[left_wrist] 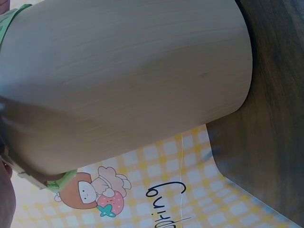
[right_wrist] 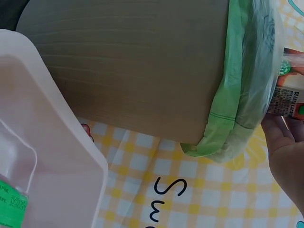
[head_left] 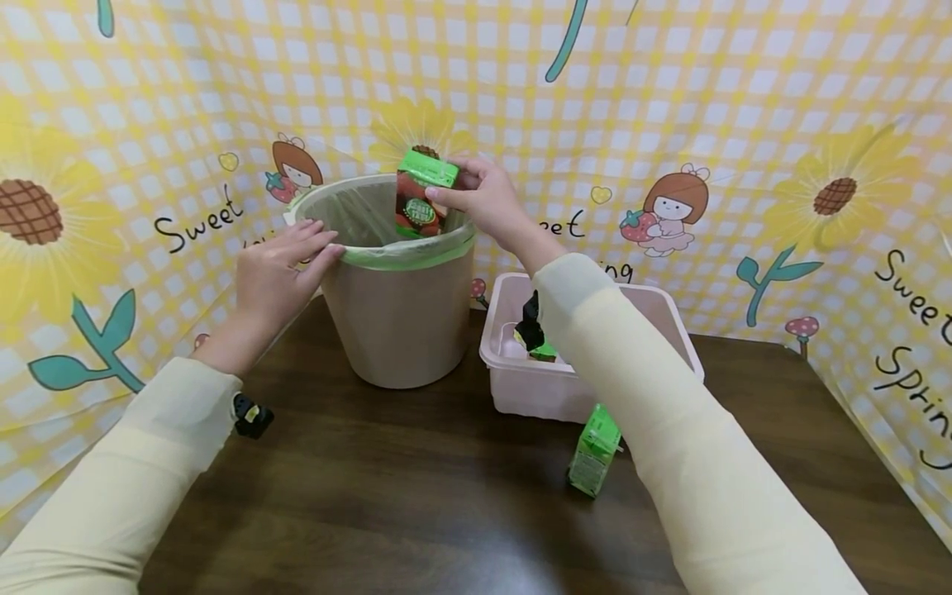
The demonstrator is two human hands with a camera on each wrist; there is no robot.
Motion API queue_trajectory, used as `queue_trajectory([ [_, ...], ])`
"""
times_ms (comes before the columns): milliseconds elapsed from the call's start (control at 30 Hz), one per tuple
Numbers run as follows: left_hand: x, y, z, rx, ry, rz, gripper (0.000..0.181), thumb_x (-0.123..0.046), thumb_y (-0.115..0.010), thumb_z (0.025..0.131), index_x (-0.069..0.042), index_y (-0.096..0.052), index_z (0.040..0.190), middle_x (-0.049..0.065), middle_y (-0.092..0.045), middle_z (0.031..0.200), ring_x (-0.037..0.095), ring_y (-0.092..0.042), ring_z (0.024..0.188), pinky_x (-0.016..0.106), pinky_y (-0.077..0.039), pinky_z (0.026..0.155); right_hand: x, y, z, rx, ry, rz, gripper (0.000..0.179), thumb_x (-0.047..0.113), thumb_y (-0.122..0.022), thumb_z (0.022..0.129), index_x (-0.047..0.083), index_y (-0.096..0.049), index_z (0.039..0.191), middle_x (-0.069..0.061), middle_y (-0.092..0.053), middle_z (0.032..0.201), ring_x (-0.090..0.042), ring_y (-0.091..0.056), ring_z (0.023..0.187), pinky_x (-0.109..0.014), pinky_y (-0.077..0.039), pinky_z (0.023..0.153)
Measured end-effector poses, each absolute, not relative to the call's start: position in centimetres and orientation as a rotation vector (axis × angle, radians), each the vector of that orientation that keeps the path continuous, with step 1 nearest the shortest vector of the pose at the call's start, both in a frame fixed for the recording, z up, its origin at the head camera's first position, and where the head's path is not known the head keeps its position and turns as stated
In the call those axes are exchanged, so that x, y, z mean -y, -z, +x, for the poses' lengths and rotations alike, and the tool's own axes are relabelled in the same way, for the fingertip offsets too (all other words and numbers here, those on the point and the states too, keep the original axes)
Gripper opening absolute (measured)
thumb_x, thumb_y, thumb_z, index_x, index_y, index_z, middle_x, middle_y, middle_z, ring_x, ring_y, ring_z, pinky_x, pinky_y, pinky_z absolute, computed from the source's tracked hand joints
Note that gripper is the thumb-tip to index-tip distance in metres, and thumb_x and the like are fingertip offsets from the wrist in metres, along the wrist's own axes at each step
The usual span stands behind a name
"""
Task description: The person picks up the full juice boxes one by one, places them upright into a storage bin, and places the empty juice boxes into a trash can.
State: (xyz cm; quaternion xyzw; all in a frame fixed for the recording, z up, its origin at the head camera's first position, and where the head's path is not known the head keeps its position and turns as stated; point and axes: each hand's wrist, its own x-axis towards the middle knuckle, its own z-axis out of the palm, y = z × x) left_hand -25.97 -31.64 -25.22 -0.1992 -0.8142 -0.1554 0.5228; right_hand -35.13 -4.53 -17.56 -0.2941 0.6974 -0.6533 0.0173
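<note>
My right hand (head_left: 487, 198) pinches a green and red juice carton (head_left: 424, 194) over the mouth of a beige trash bin (head_left: 402, 322). In the right wrist view the same carton (right_wrist: 289, 88) shows just past the bin's rim. A clear bag with a green band (head_left: 409, 254) lines the bin and folds over its edge. My left hand (head_left: 278, 268) holds the near left rim, thumb outside along the liner; in the left wrist view the bin's wall (left_wrist: 128, 80) hides most of that hand.
A pale pink tub (head_left: 535, 392) stands right of the bin, partly behind my right forearm, with a green carton (head_left: 543, 354) inside. Another green carton (head_left: 593, 450) stands on the dark wooden table (head_left: 416, 487) in front of the tub. Patterned cloth (head_left: 521, 107) hangs behind.
</note>
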Motion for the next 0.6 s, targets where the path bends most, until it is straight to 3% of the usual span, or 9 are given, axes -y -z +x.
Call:
queue_trajectory([
  [600, 31.8, 25.3, -25.9, 1.968, 0.379, -0.485, 0.024, -0.019, -0.077, 0.084, -0.008, -0.076, 0.106, 0.011, -0.07, 0.108, 0.026, -0.066, 0.106, 0.051, -0.053, 0.081, 5.7, 17.7, -35.2, -2.225, 1.913, -0.862, 0.048, 0.011, -0.076, 0.085, 0.005, -0.058, 0.129, -0.007, -0.065, 0.121, -0.014, -0.061, 0.108, -0.021, -0.048, 0.088],
])
